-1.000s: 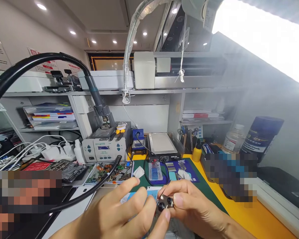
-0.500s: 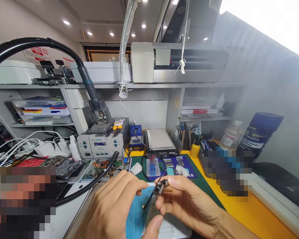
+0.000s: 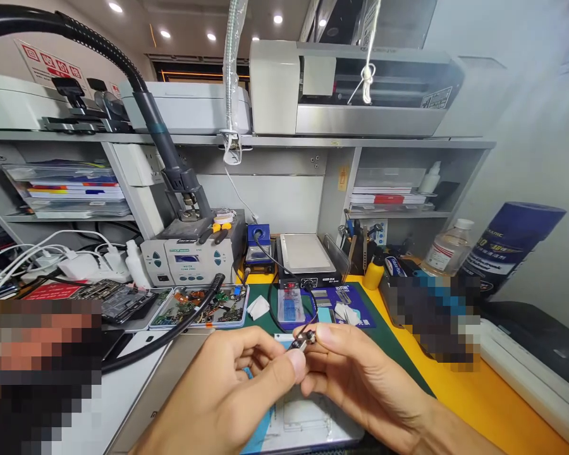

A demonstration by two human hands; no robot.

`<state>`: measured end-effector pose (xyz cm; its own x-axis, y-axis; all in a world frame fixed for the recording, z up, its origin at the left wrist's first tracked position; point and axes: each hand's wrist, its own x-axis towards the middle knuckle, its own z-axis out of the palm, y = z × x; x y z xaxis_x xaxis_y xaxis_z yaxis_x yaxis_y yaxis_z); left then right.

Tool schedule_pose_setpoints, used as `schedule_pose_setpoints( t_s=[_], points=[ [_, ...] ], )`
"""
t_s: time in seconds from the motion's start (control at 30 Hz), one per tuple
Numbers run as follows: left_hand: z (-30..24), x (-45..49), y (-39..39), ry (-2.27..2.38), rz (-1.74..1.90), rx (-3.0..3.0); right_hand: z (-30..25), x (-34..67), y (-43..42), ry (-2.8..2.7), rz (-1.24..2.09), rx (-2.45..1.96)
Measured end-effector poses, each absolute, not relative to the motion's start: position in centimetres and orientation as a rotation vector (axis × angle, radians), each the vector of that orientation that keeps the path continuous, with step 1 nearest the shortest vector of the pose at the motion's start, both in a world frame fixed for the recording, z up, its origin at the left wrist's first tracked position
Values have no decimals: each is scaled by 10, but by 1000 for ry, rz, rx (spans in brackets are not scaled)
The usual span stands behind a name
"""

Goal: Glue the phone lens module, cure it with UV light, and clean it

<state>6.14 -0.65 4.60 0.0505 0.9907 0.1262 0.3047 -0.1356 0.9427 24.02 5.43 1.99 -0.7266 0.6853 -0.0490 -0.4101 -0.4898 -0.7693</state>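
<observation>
Small dark part (image 3: 303, 343), pinched by the fingers of the left hand (image 3: 234, 387) and right hand (image 3: 355, 363) above the near middle of the table (image 3: 474, 388); presumably light, stiff and fragile, it is best held lightly by opposite edges.

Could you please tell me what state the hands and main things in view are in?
Small module, held, not set down
Left hand, closed on the module
Right hand, closed on the module
Parts tray, open, holding loose parts
Yellow bottle, upright, capped
Clear bottle, capped
Ceiling lights, lit
</observation>
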Motion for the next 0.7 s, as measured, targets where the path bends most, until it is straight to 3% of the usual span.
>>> schedule_pose_setpoints(
  t_s=[0.5, 0.7],
  points=[
    [30, 52, -5, 1226, 1197, 1579, 22, 239, 53, -1149, 2064, -490],
    [31, 49, -8, 1417, 1500, 2128, 18, 242, 54, -1200, 2086, -424]
  ],
)
